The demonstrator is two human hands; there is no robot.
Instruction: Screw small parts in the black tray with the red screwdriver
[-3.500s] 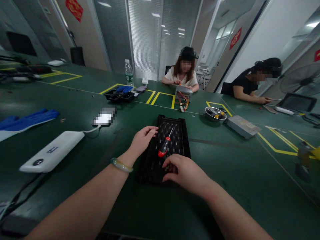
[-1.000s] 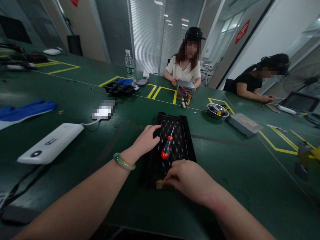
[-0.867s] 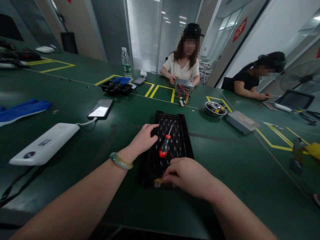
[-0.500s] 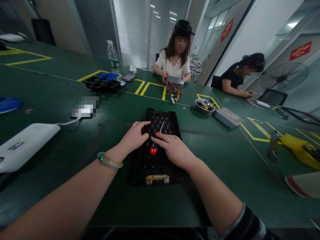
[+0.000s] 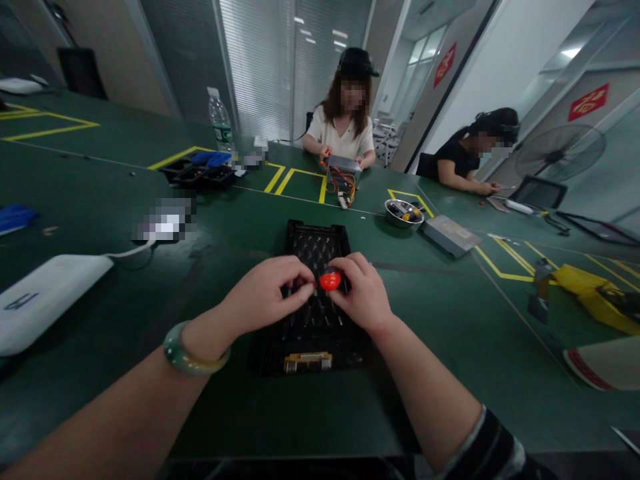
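The **red-handled screwdriver** (image 5: 330, 281) has been lifted from the floor of the black plastic tray (image 5: 314, 233), where it was lying a moment ago; it is now held above the middle of the tray, between both hands. The handle is wrapped by the fingers of the right hand (image 5: 363, 290), so that grip is closed on the screwdriver. The left hand (image 5: 265, 293) is brought close to the other side, and its fingers (image 5: 303, 280) are pressed together; whether the hidden shaft is pinched by them cannot be told. A small gold-coloured connector (image 5: 307, 363) is left at the near end of the tray, no longer covered by the right hand; a green bangle (image 5: 193, 353) is worn on the left wrist. On the green tabletop (image 5: 225, 413), a white power bank (image 5: 50, 300) is seen to the left, and a steel bowl (image 5: 400, 213) and a grey metal casing (image 5: 450, 235) to the right; a grey metal box with coloured wires (image 5: 343, 170) is handled by a co-worker (image 5: 340, 127) across the tabletop.
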